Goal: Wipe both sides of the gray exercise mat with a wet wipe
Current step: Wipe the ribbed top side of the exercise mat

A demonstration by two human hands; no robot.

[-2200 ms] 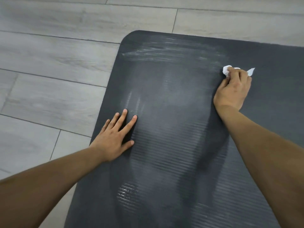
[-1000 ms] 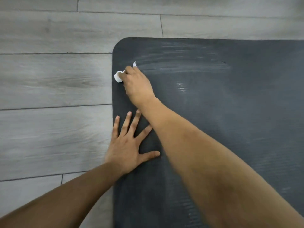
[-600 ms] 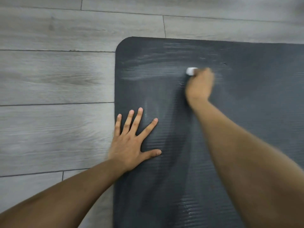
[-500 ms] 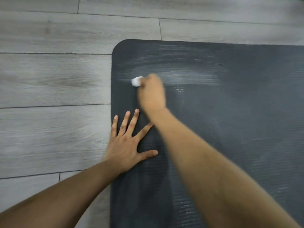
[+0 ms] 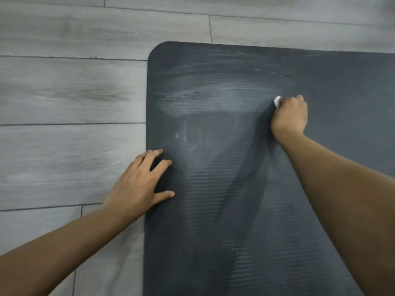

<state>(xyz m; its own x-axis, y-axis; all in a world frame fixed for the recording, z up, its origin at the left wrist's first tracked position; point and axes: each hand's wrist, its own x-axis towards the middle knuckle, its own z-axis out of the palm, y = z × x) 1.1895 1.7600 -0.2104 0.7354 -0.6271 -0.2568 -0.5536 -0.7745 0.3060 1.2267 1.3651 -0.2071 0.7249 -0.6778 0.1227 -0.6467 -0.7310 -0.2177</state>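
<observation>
Mat [image 5: 277,189] is lying flat on the floor [image 5: 64,92], with the right hand [image 5: 289,116] balled around the wipe [image 5: 277,101] up at the far end and the left hand [image 5: 139,184] pressing loosely, fingers a bit bent, on the near-left edge. It looks like soft ribbed foam, light and floppy, so I'd guess it'll slide unless pinned. For flipping, grab that far-left corner or the left edge and peel it over.

The gray exercise mat [image 5: 224,210] lies flat on the floor, dark and ribbed, one rounded corner at its far left. A pale damp streak crosses its upper part. The wet wipe [image 5: 277,101] is a small white wad pressed on the mat at the streak's right end.
</observation>
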